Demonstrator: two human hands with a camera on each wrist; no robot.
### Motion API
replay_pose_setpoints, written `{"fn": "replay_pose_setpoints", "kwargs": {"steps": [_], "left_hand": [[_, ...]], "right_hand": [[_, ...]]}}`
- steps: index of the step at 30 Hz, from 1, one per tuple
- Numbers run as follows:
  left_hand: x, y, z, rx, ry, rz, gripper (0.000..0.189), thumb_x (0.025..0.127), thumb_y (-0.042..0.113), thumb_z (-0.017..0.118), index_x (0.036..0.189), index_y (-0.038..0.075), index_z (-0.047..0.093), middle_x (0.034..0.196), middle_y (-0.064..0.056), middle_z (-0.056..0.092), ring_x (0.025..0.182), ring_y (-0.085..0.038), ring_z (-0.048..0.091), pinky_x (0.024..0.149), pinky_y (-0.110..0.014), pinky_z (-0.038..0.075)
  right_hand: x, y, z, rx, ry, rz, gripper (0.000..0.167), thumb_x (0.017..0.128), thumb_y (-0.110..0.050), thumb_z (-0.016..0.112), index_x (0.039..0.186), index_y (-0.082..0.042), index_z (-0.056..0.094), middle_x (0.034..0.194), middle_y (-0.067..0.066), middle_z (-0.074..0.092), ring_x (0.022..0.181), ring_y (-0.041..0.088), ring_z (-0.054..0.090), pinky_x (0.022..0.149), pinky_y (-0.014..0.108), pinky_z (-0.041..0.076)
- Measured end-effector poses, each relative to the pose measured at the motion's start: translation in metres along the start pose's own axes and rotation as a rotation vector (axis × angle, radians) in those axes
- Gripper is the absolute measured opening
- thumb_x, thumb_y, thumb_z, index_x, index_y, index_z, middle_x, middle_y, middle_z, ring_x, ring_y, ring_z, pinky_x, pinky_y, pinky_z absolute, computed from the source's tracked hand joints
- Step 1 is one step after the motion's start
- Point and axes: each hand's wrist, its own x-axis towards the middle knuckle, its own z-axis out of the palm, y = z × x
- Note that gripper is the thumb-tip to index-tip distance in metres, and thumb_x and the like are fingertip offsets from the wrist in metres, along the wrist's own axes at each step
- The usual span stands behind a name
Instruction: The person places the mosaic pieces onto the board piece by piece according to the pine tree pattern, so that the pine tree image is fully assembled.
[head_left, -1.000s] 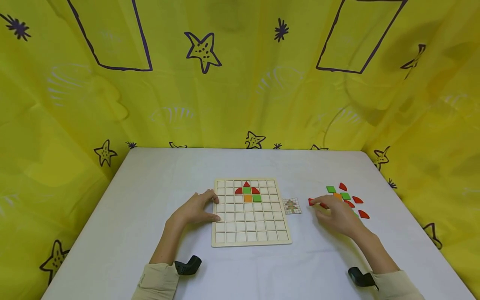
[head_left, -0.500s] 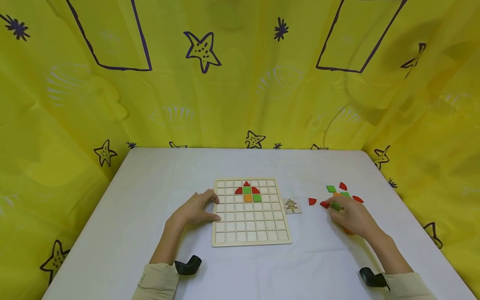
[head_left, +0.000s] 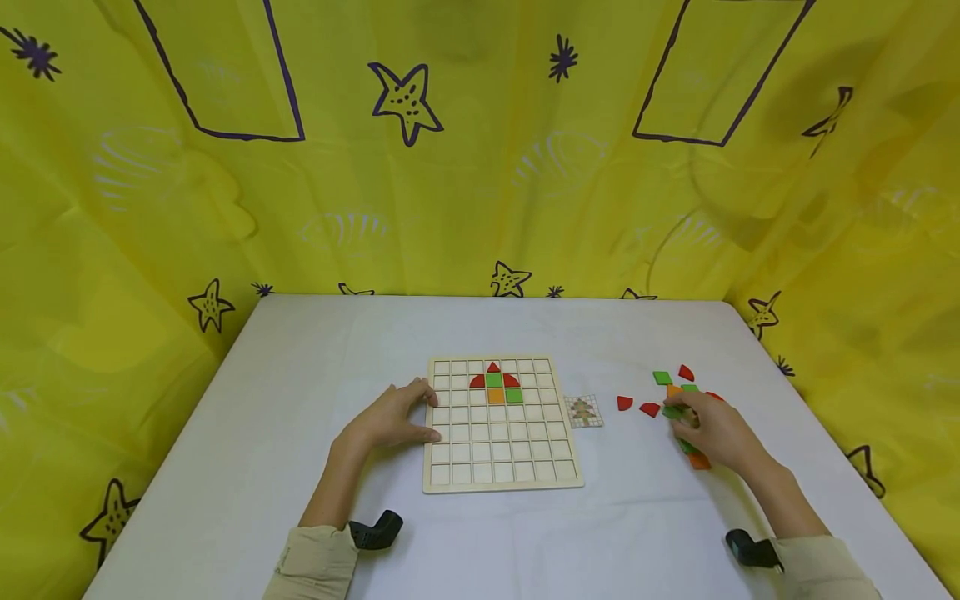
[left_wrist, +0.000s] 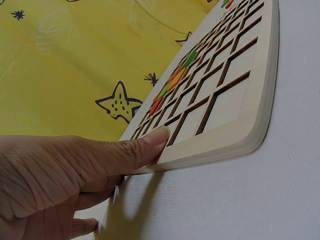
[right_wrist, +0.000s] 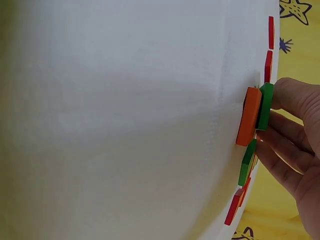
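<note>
A pale wooden grid board (head_left: 491, 433) lies flat on the table. Set in its upper cells are a red triangle, red quarter-circles, green squares and an orange square (head_left: 497, 397). My left hand (head_left: 388, 417) rests at the board's left edge, thumb and index finger apart on the rim; the left wrist view shows the thumb (left_wrist: 157, 136) lying on it. My right hand (head_left: 712, 427) hovers over loose coloured tiles at the right, fingertips by a green tile (head_left: 672, 412). In the right wrist view, fingers reach down behind green and orange tiles (right_wrist: 249, 116); the exact contact is hidden.
A small pattern card (head_left: 583, 412) with a tree picture lies against the board's right side. Two red quarter-circles (head_left: 625, 403) lie between card and pile. A yellow curtain (head_left: 480, 183) with drawn stars hangs behind the white table (head_left: 360, 333).
My right hand has shifted rightward, leaving one red quarter-circle and then a second, left of the pile. My left hand and the board have stayed put.
</note>
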Motion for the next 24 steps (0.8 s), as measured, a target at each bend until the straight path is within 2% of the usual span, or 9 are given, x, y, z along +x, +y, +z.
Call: {"fn": "replay_pose_setpoints", "kwargs": {"steps": [8, 16, 19, 24], "left_hand": [[0.000, 0.002, -0.001, -0.011, -0.004, -0.016, 0.043, 0.080, 0.021, 0.090, 0.108, 0.012, 0.058, 0.129, -0.011, 0.063, 0.127, -0.030, 0.057, 0.125, -0.061, 0.016], [-0.001, 0.003, -0.002, -0.012, -0.004, -0.020, 0.043, 0.080, 0.021, 0.090, 0.108, 0.012, 0.059, 0.129, -0.011, 0.063, 0.126, -0.031, 0.057, 0.124, -0.062, 0.017], [-0.001, 0.004, -0.002, -0.011, -0.004, -0.026, 0.043, 0.080, 0.021, 0.090, 0.108, 0.012, 0.059, 0.130, -0.011, 0.063, 0.127, -0.031, 0.057, 0.124, -0.062, 0.018], [-0.002, 0.005, -0.002, -0.010, -0.002, -0.038, 0.043, 0.079, 0.019, 0.090, 0.108, 0.011, 0.059, 0.131, -0.012, 0.063, 0.128, -0.032, 0.057, 0.124, -0.062, 0.018]], "right_hand": [[0.003, 0.003, 0.001, -0.010, -0.016, -0.021, 0.026, 0.087, -0.002, 0.076, 0.112, 0.001, 0.070, 0.101, 0.009, 0.071, 0.082, 0.021, 0.054, 0.069, 0.034, 0.051], [0.000, 0.000, 0.002, 0.009, -0.006, -0.020, 0.038, 0.088, -0.005, 0.077, 0.123, 0.005, 0.066, 0.118, 0.022, 0.069, 0.092, 0.029, 0.063, 0.082, 0.053, 0.057], [0.000, -0.006, 0.004, 0.008, 0.009, -0.033, 0.037, 0.088, -0.004, 0.076, 0.124, 0.004, 0.066, 0.118, 0.022, 0.069, 0.093, 0.029, 0.063, 0.081, 0.051, 0.057], [0.006, -0.019, 0.006, -0.007, 0.042, -0.084, 0.035, 0.088, -0.002, 0.075, 0.122, 0.001, 0.068, 0.109, 0.012, 0.072, 0.090, 0.024, 0.062, 0.073, 0.037, 0.056]]}}
